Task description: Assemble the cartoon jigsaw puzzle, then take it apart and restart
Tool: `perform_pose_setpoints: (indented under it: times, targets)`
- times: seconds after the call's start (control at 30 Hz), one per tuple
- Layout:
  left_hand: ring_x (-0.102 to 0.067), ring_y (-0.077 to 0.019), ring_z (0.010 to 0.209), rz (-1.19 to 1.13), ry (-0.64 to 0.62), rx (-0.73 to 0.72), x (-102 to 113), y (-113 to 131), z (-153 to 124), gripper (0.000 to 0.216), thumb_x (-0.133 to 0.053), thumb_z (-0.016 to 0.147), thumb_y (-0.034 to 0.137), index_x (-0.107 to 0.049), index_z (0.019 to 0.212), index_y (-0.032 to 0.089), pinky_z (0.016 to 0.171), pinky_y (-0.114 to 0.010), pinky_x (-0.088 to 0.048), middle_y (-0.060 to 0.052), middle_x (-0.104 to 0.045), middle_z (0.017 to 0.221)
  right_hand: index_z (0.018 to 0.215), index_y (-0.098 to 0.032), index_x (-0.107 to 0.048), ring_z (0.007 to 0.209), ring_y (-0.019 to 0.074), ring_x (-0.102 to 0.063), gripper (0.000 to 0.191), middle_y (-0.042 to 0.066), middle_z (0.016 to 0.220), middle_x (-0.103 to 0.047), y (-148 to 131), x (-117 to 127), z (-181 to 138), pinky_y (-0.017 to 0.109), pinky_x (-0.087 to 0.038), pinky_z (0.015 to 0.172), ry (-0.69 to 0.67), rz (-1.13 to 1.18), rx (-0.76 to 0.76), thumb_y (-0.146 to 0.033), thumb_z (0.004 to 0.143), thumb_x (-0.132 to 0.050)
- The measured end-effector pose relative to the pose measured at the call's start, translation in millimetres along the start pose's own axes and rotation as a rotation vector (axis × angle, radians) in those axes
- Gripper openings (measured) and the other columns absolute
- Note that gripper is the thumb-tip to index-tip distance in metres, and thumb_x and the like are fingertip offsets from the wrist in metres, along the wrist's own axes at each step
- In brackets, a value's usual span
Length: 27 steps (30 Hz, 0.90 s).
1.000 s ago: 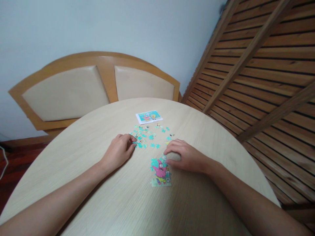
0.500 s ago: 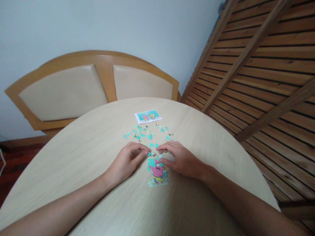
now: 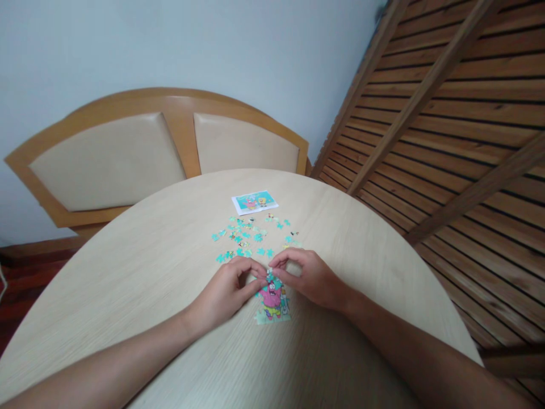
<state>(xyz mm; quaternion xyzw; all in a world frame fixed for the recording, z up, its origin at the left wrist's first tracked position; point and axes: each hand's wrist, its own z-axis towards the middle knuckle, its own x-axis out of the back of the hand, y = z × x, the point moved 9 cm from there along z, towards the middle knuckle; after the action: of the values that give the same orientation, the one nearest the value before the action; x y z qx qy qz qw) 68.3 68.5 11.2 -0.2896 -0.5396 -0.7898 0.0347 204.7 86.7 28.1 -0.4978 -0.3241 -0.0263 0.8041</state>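
Observation:
A partly joined jigsaw puzzle (image 3: 272, 304), with a pink starfish figure on it, lies flat on the table in front of me. At its top edge, a small teal-and-white cluster of puzzle pieces (image 3: 269, 274) sits between my fingertips. My left hand (image 3: 232, 285) pinches this cluster from the left, its thumb over the puzzle's upper left corner. From the right, my right hand (image 3: 307, 277) holds the cluster between thumb and index finger. The fingertips hide part of the puzzle's upper edge, so the exact fit there cannot be seen.
Loose puzzle pieces (image 3: 240, 227), mostly teal, are scattered beyond my hands. Behind them lies a picture card (image 3: 255, 202) showing cartoon figures. The round table (image 3: 361, 255) has a padded chair (image 3: 106, 159) on its far side, and a slatted wooden panel (image 3: 460, 130) leans at right.
My left hand has moved right and slightly down with its pieces, to the puzzle's top edge. My right hand's fingers have closed in, and the two hands' fingertips now almost meet.

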Motion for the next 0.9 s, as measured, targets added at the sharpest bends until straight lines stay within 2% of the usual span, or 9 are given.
perform_pose_setpoints:
  times: [0.17, 0.27, 0.37, 0.7, 0.9]
  targets:
    - [-0.065, -0.0219, 0.102, 0.214, -0.073, -0.176, -2.7, 21.3, -3.3, 0.011, -0.061, 0.098, 0.029, -0.07, 0.102, 0.023, 0.094, -0.04, -0.05, -0.005, -0.072, 0.104, 0.092, -0.021, -0.074, 0.09, 0.0164, -0.069, 0.014, 0.002, 0.094, -0.076, 0.6, 7.7, 1.9, 0.03, -0.051, 0.086, -0.01, -0.076, 0.047, -0.019, 0.093, -0.061]
    - [-0.061, -0.023, 0.117, 0.328, -0.204, -0.322, -13.0, 35.7, -9.8, 0.02, -0.059, 0.1, 0.028, -0.068, 0.117, 0.025, 0.103, -0.041, -0.047, -0.007, -0.069, 0.121, 0.094, -0.021, -0.075, 0.094, 0.0184, -0.069, 0.015, 0.004, 0.097, -0.077, 6.3, 10.6, 3.3, 0.033, -0.049, 0.089, -0.066, -0.204, 0.075, -0.02, 0.095, -0.06]
    - [-0.057, -0.0251, 0.125, 0.413, -0.31, -0.398, -22.1, 40.2, -16.6, 0.028, -0.059, 0.099, 0.028, -0.066, 0.126, 0.027, 0.108, -0.043, -0.045, -0.008, -0.063, 0.133, 0.098, -0.022, -0.074, 0.099, 0.0204, -0.067, 0.016, 0.004, 0.101, -0.077, 13.1, 11.3, 4.3, 0.038, -0.046, 0.094, -0.113, -0.312, 0.093, -0.024, 0.099, -0.058]
    - [-0.058, -0.0271, 0.126, 0.478, -0.334, -0.415, -23.6, 38.6, -19.1, 0.03, -0.06, 0.097, 0.029, -0.067, 0.126, 0.028, 0.109, -0.045, -0.047, -0.008, -0.061, 0.136, 0.103, -0.022, -0.075, 0.101, 0.0212, -0.067, 0.02, 0.005, 0.105, -0.077, 16.5, 8.3, 3.1, 0.039, -0.046, 0.093, -0.112, -0.359, 0.048, -0.019, 0.097, -0.056]
    - [-0.057, -0.0285, 0.128, 0.482, -0.346, -0.42, -23.9, 37.1, -20.4, 0.034, -0.06, 0.097, 0.029, -0.065, 0.131, 0.028, 0.11, -0.046, -0.046, -0.009, -0.06, 0.137, 0.092, -0.022, -0.075, 0.094, 0.0213, -0.067, 0.018, 0.003, 0.094, -0.077, 14.5, 7.0, 1.9, 0.038, -0.045, 0.09, -0.13, -0.422, -0.029, -0.014, 0.091, -0.059]
